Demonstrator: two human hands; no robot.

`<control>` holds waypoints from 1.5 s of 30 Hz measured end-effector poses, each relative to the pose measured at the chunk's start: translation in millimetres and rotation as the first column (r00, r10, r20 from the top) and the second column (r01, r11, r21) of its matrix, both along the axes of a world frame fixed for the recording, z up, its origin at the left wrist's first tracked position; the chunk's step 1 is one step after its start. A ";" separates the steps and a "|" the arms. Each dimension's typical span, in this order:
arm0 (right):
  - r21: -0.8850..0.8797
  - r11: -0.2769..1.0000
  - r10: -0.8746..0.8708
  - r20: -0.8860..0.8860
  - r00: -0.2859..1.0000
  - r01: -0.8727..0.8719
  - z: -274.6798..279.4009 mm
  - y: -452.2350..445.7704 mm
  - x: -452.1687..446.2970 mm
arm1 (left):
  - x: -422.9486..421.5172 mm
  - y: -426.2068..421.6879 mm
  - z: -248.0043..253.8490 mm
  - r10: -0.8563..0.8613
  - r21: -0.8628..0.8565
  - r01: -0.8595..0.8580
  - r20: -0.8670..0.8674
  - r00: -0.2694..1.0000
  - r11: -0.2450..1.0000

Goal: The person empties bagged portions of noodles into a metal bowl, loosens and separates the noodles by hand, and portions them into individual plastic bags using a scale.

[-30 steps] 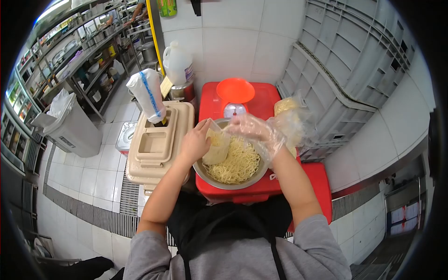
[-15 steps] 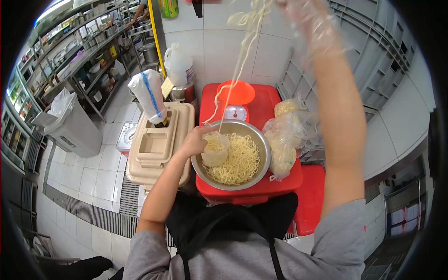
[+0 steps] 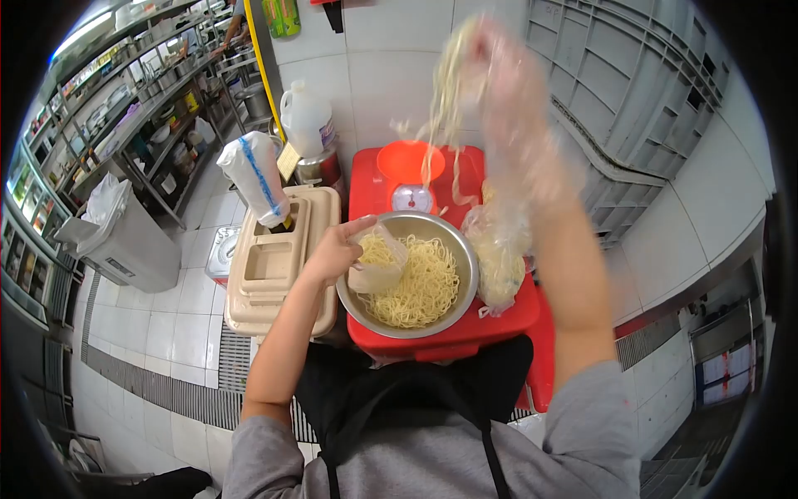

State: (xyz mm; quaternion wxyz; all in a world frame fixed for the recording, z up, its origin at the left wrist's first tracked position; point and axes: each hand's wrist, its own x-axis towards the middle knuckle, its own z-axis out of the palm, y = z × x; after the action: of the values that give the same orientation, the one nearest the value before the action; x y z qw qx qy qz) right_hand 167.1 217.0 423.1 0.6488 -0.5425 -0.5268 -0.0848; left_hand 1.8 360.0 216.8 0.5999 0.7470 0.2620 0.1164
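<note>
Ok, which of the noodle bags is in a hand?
The open-mouthed bag at the left side of the metal bowl, gripped by the left hand. The other bagged noodles lie to the right, outside the bowl.

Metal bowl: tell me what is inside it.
Loose noodles lie in the metal bowl beside a translucent plastic bag that holds more noodles, its edge at the left hand. What lies beneath them is covered and cannot be seen.
</note>
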 end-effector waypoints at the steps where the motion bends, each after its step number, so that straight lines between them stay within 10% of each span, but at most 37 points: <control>1: 0.091 0.947 0.314 -0.470 0.825 -0.308 -31.9 2.7 4.2 | 1.4 -2.6 12.7 -0.006 0.015 0.005 0.058 0.998 1.000; 4: -0.097 0.935 0.191 -0.672 0.716 -0.341 -181.2 15.8 19.8 | 16.1 7.2 41.4 -0.068 0.052 0.062 0.120 0.990 0.997; 5: -0.630 0.776 -0.029 -0.045 0.999 -0.006 -243.9 9.6 40.3 | 25.5 18.8 48.6 -0.120 0.063 0.116 0.065 0.991 0.991; 7: -0.930 0.092 0.205 0.368 0.907 0.356 -264.8 -12.3 10.0 | 48.4 34.5 76.9 -0.205 0.210 0.212 -0.054 0.977 0.955; 12: -0.952 0.149 0.155 0.290 0.944 0.267 -315.1 -31.8 -17.6 | 125.9 71.6 126.2 -0.121 0.793 0.293 -0.271 0.955 0.534; 16: -0.955 0.131 0.149 0.284 0.947 0.266 -316.0 -32.1 -15.8 | 194.6 113.6 108.0 -0.119 0.992 0.124 -0.121 0.986 0.019; 24: -0.912 0.256 0.153 0.366 0.918 0.321 -341.9 -32.5 -6.3 | 236.8 97.6 -3.4 0.013 0.956 0.110 -0.118 0.993 0.273; 41: -0.946 0.122 0.109 0.312 0.944 0.299 -319.4 -27.0 -18.7 | 130.4 67.4 -29.4 -0.068 0.825 -0.158 0.231 0.971 0.543; 45: -0.958 0.101 0.123 0.278 0.953 0.267 -319.1 -28.9 -15.9 | 62.5 85.7 -98.4 0.135 0.667 -0.097 -0.006 0.991 0.739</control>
State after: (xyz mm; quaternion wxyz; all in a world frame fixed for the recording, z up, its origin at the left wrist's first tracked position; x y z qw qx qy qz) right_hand 151.2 188.1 104.0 0.0282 -0.8421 -0.5078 0.1795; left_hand 64.3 445.7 118.5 0.2786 0.8967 0.2654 0.2189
